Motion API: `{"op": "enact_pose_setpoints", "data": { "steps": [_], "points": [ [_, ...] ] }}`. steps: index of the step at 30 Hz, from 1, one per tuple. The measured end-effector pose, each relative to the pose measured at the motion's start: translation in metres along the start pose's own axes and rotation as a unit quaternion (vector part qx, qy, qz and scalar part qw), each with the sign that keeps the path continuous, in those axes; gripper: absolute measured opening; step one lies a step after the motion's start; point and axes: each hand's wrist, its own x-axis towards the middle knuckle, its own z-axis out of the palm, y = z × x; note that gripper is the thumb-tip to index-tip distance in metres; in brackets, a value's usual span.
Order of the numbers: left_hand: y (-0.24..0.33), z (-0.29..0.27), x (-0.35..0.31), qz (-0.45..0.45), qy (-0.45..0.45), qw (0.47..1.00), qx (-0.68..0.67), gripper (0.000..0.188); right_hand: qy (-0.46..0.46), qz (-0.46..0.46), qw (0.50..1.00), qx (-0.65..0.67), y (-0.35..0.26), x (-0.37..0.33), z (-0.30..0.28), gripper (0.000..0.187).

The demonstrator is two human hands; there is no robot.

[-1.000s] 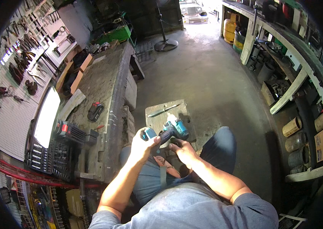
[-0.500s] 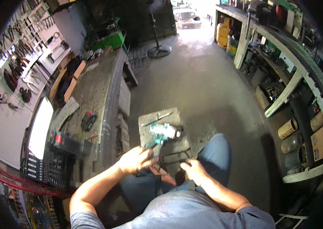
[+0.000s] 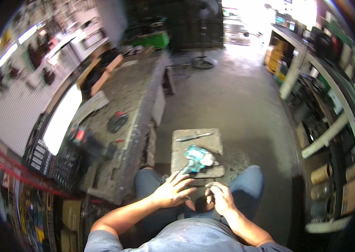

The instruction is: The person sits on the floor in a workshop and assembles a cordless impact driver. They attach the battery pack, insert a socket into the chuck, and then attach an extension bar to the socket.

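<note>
A teal cordless power tool (image 3: 197, 158), perhaps a drill, lies on its side on a small worn wooden stool (image 3: 179, 152) before my knees. Behind it on the stool rests a slim tool with a dark handle and a pale blade or shaft (image 3: 193, 137). My left hand (image 3: 172, 191) is open, fingers spread, just short of the power tool's handle end; I cannot tell if they touch. Over my lap my right hand (image 3: 220, 196) is closed with curled fingers. What it holds, if anything, is hidden.
To the left runs a long workbench (image 3: 133, 90) with a black-and-red battery (image 3: 117, 122), a black-and-red power tool (image 3: 86, 140) and an open socket set (image 3: 51, 164). A pedestal fan (image 3: 204, 62) stands ahead. Shelving with cylinders (image 3: 321, 174) lines the right side.
My left hand has gone from curled to spread fingers. My right hand stays closed near my lap. The whole view has shifted, so the stool appears further right.
</note>
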Motion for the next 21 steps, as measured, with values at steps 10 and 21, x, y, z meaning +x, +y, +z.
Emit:
{"op": "enact_pose_setpoints", "data": {
  "steps": [10,21],
  "points": [
    [0.069,0.0,0.02,-0.272,0.118,0.908,-0.295,0.033,-0.128,-0.258,0.951,-0.114,-0.009,-0.001,0.044,0.041],
    [-0.054,-0.059,-0.006,-0.386,0.238,0.891,-0.007,0.013,-0.101,-0.1,0.973,-0.183,-0.013,0.0,0.033,0.077]
  ]
}}
